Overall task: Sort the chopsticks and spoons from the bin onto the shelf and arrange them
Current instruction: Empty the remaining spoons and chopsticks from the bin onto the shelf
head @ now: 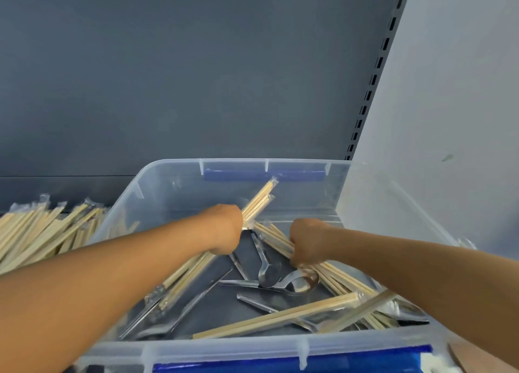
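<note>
I have my left hand (224,229) clenched on one chopstick bundle (257,201), my right hand (307,242) on another, both inside the bin (224,347). Lift each clear of the spoons (269,271); join the shelf pile (42,232), ends aligned.

The bin (280,347) sits on the shelf (64,187) — spoons (269,274) and wrapped chopsticks (275,319) lie inside it; left of the bin, a chopstick pile (42,232) rests on the shelf.
</note>
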`<state>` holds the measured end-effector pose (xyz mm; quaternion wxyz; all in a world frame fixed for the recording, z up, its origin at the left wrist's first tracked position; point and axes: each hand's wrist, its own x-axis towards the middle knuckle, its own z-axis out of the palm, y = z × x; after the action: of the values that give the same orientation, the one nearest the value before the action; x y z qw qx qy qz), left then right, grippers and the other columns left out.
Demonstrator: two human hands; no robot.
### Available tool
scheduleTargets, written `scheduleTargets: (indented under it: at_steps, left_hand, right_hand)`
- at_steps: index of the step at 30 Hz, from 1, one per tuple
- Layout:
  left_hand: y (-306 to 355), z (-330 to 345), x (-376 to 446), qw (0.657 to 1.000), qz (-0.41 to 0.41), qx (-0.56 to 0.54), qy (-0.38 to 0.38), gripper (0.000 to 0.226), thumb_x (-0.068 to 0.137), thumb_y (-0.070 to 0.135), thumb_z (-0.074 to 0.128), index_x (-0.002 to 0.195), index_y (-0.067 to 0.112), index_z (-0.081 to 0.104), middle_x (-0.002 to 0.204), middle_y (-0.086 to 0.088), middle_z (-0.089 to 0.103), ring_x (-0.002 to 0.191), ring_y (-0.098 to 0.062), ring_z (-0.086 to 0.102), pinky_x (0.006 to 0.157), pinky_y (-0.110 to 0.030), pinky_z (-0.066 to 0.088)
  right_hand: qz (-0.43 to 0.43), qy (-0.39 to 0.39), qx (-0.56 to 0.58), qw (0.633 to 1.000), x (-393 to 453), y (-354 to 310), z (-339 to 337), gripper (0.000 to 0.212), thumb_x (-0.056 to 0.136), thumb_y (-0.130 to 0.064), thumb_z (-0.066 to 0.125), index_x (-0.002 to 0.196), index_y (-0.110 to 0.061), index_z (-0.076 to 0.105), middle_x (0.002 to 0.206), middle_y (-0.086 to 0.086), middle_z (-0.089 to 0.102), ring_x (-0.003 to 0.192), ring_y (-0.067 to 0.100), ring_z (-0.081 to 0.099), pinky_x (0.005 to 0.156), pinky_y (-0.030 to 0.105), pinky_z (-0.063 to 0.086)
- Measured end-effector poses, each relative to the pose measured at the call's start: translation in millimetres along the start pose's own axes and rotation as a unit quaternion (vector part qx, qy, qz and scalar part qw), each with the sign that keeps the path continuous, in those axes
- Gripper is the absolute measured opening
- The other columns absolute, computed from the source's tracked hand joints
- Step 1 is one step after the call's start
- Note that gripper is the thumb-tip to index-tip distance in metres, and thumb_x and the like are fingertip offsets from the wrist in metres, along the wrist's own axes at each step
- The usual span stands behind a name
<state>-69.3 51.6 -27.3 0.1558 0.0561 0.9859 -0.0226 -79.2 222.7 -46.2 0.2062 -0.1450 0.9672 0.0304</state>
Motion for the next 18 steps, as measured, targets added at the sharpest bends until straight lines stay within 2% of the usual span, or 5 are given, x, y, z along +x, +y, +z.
scheduleTargets:
  at_steps: [3, 6, 10, 13, 18]
  left_hand:
    - [-3, -6, -6, 0.999, -0.019, -0.033, 0.015, 0.009, 0.095, 0.012, 0.049, 0.104, 0.009, 0.05, 0.089, -0.005, 0.049, 0.077, -0.022, 0.049, 0.058, -0.025, 0.036]
    - [-6, -12, -12, 0.996, -0.031, -0.072, 0.044, 0.009, 0.095, 0.014, 0.05, 0.096, 0.012, 0.042, 0.09, -0.004, 0.048, 0.078, -0.022, 0.049, 0.061, -0.027, 0.037]
    - [-6, -21, -22, 0.987, -0.034, -0.133, 0.081, 0.012, 0.096, 0.017, 0.047, 0.089, 0.013, 0.039, 0.092, -0.006, 0.054, 0.083, -0.025, 0.054, 0.065, -0.031, 0.041]
    - [-5, -33, -27, 0.972, -0.039, -0.195, 0.126, 0.009, 0.098, 0.019, 0.043, 0.092, 0.013, 0.043, 0.102, -0.011, 0.063, 0.09, -0.029, 0.06, 0.069, -0.034, 0.044]
    - [-6, -57, -40, 0.948, -0.046, -0.246, 0.197, 0.007, 0.098, 0.017, 0.04, 0.095, 0.011, 0.043, 0.097, -0.018, 0.063, 0.09, -0.036, 0.062, 0.079, -0.046, 0.053]
  right_hand:
    - [-0.004, 0.014, 0.027, 1.0, -1, -3, -4, 0.029, 0.086, -0.028, 0.062, 0.106, -0.008, 0.061, 0.092, 0.004, 0.054, 0.082, 0.017, 0.053, 0.07, 0.027, 0.045]
    - [-0.008, 0.032, 0.047, 0.998, 1, -2, -15, 0.018, 0.09, -0.025, 0.053, 0.093, -0.008, 0.06, 0.084, 0.003, 0.052, 0.081, 0.02, 0.052, 0.065, 0.026, 0.041]
    - [-0.012, 0.052, 0.251, 0.967, -2, 3, -29, 0.007, 0.095, -0.014, 0.049, 0.097, -0.009, 0.053, 0.083, 0.005, 0.065, 0.073, 0.022, 0.066, 0.072, 0.03, 0.057]
    - [-0.03, 0.114, 0.335, 0.935, -10, 6, -37, 0.011, 0.095, -0.013, 0.047, 0.099, -0.01, 0.057, 0.078, 0.006, 0.068, 0.065, 0.023, 0.069, 0.062, 0.028, 0.055]
    - [-0.062, 0.191, 0.416, 0.887, -24, 1, -61, 0.012, 0.092, -0.012, 0.05, 0.088, -0.018, 0.061, 0.071, 0.004, 0.065, 0.051, 0.017, 0.059, 0.047, 0.02, 0.048]
